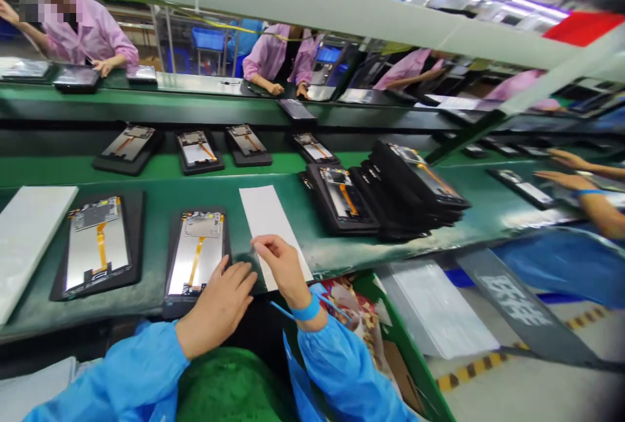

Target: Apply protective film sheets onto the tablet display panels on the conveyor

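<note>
My left hand (219, 305) lies with its fingers stretched out at the lower right edge of an opened tablet (188, 266), its inner side up, on a black foam pad. A silver plate, a circuit board and an orange ribbon cable show on the tablet. My right hand (282, 269), with a blue band at the wrist, is raised over a white sheet (268, 210). Its thumb and forefinger are pinched together; anything between them is too small to make out. Left of these, a second opened tablet (97, 246) rests on another black pad.
A white block-like stack (34, 233) lies at far left. More tablets on pads (195, 152) line the green belt behind. Right of the sheet stands a pile of black pads (410, 194). Below is a green bin (415, 376) with scraps. A co-worker's hands (571, 178) reach in at right.
</note>
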`<state>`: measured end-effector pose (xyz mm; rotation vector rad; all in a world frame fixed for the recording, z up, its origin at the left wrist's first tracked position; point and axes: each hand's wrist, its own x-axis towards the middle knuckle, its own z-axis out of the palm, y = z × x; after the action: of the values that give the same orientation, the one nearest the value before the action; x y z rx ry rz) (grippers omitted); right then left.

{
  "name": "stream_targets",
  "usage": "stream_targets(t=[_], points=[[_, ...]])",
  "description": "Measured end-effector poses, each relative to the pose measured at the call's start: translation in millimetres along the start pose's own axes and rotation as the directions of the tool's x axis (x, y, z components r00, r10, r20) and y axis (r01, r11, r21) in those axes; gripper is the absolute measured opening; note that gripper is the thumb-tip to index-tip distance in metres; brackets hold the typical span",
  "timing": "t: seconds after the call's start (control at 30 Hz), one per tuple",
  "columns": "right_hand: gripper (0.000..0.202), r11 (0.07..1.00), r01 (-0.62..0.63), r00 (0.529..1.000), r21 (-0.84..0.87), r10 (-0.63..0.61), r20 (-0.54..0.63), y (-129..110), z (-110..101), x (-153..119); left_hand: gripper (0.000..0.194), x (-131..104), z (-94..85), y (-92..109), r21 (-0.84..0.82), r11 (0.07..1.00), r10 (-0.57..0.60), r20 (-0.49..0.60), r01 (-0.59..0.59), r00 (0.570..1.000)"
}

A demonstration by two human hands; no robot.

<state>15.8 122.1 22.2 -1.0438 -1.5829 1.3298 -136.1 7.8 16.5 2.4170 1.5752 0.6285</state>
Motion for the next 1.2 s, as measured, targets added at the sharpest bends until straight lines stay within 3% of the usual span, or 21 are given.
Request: stream_targets(t=[0.07, 0.17, 0.27, 0.37, 0.83, 1.2], points=[[0.017, 0.997, 0.059, 0.995, -0.051, -0.054, 0.08, 2, 34, 11, 0.041, -27, -15.6, -19, 0.003, 0.996, -0.084, -0.092, 0.085, 0.992], [0.012, 0.986, 0.102, 0.986, -0.135, -0.083, 0.142, 12, 80, 34, 0.041, -56, -25.5, -59, 0.058, 0.965, -0.236, -0.218, 0.254, 0.947], [0.008, 0.965, 0.096, 0.989, -0.245, -0.065, 0.131, 25, 112, 50, 0.039, -66, -22.2, -95, 0.114, 0.933, -0.299, -0.28, 0.341, 0.912], [0.009, 0.945, 0.087, 0.993, -0.314, -0.055, 0.107, 32, 127, 56, 0.04, -65, -14.6, -114, 0.128, 0.932, -0.287, -0.314, 0.34, 0.905], [0.01, 0.859, 0.087, 0.996, -0.505, -0.072, 0.051, 34, 140, 54, 0.055, -50, -8.1, -118, 0.173, 0.945, -0.23, -0.253, 0.277, 0.94], [0.007, 0.761, 0.19, 0.982, -0.62, -0.15, 0.116, 28, 138, 53, 0.05, -38, -21.8, -102, 0.29, 0.896, -0.298, -0.172, 0.337, 0.939]])
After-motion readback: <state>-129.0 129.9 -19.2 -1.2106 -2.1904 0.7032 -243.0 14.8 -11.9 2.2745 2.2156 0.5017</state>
